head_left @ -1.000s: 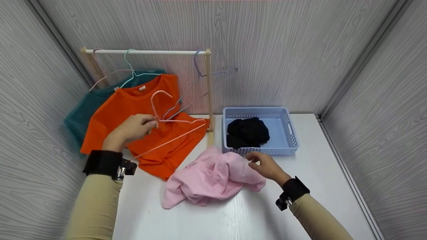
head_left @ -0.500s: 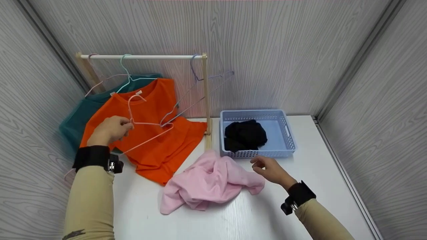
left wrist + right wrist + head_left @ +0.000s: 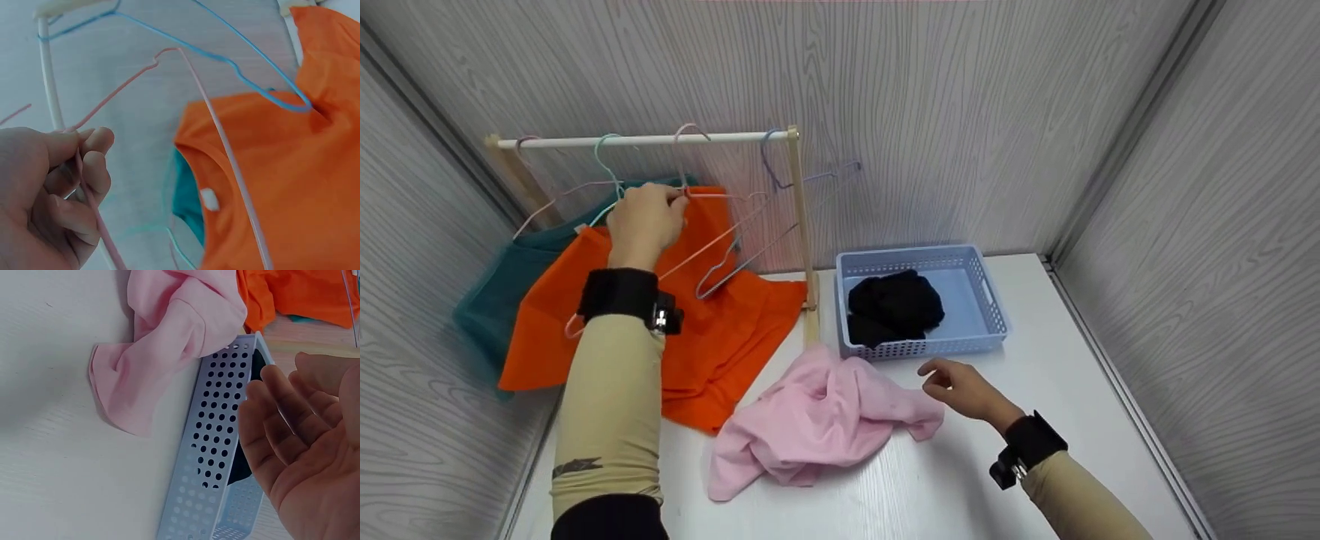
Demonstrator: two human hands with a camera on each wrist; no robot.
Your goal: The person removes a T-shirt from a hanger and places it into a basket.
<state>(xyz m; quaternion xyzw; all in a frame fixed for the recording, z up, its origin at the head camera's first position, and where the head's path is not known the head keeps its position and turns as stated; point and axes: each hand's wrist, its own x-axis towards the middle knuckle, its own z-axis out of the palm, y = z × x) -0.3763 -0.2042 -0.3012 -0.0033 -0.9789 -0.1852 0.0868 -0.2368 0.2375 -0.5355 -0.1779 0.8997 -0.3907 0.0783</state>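
My left hand [image 3: 647,221] pinches a pink wire hanger [image 3: 211,104] just below its hook, thumb against curled fingers. In the head view the hook overlaps the white rod [image 3: 652,140] of the clothes rack, between a mint hanger [image 3: 601,154] and a blue hanger [image 3: 772,169]. Behind the hand hangs an orange shirt [image 3: 712,315], with a teal shirt [image 3: 495,292] farther back. My right hand [image 3: 964,388] holds nothing; its fingers are loosely bent near the front of the blue basket [image 3: 922,347]. A crumpled pink garment [image 3: 810,427] lies on the table beside it.
Black cloth [image 3: 896,307] lies bunched in the left part of the basket. The rack's wooden right post [image 3: 802,225] stands left of the basket. Wood-grain panels [image 3: 945,97] enclose the white table [image 3: 780,517] at the back and sides.
My left hand has first drawn left, then lifted the pink hanger up to the rack's rod. The right hand has shifted slightly from the pink garment, its fingers still loose.
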